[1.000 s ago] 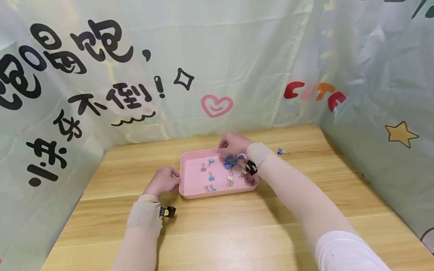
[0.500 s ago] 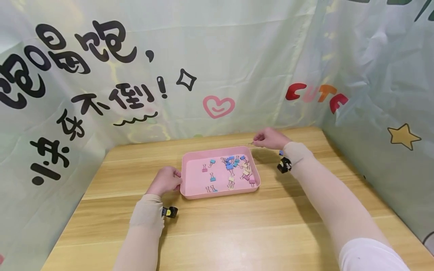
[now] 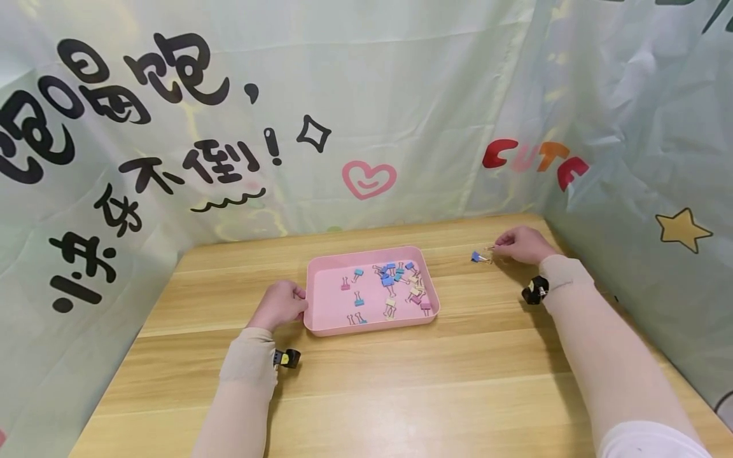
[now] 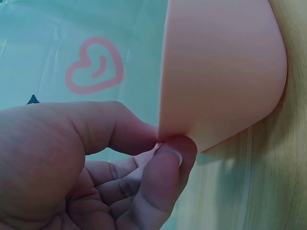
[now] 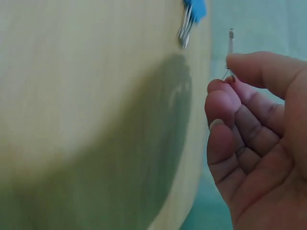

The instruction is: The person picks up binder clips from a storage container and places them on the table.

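On the tabletop lies a pink tray with several small binder clips in blue, teal, pink and cream, most of them toward its right side. My left hand pinches the tray's left rim between thumb and fingers, as the left wrist view shows up close. To the right of the tray, my right hand pinches a small binder clip above the table; a metal handle sticks out, and most of its body is hidden by the fingertips. Beside that hand a blue binder clip lies on the wood.
The wooden table runs back to a pale printed curtain, which also stands along the left and right sides. A black wrist camera is strapped to the right wrist, another camera to the left.
My right hand has moved from over the tray to the right, carrying the small binder clip, and is now near the blue one on the table. The left hand stays at the rim.
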Available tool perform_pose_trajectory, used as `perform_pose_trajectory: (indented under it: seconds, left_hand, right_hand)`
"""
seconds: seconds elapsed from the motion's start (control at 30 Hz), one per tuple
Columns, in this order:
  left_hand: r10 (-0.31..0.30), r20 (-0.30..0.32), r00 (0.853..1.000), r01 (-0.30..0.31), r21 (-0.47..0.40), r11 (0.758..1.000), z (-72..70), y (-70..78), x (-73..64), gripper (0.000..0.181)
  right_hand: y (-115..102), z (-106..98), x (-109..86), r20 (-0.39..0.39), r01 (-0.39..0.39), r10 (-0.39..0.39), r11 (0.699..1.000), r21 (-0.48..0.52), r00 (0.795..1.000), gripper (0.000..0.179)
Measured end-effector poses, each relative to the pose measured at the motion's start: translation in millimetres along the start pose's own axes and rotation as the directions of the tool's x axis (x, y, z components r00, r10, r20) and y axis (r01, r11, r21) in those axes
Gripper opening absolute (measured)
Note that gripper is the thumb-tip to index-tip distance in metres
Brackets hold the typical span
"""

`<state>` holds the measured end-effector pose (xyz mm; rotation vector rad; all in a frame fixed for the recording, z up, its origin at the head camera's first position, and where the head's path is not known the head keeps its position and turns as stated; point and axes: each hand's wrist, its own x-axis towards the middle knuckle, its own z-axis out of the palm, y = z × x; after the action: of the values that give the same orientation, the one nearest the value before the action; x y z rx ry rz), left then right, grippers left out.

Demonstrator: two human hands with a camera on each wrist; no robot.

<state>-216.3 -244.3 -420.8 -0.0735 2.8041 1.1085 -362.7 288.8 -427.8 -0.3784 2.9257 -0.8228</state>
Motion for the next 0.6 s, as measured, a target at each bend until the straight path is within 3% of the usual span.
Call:
perform_pose_trajectory:
  seconds: [0.2,0.6]
  left_hand:
    - [-0.013,0.004,1.000,0.014,-0.018,1.000,0.3,0.4,0.2,0.011]
    - [0.003,0.004,1.000,-0.003,-0.009,1.000,0.0,1.5,-0.3,0.012]
  right_hand:
    - [17,-3,-11.0,0.016,-0.031,0.031,1.000,-0.005,0.999,0.028]
    - [23,3,-15.9,0.009,-0.036,0.037,0.999,-0.034,0.999,0.024]
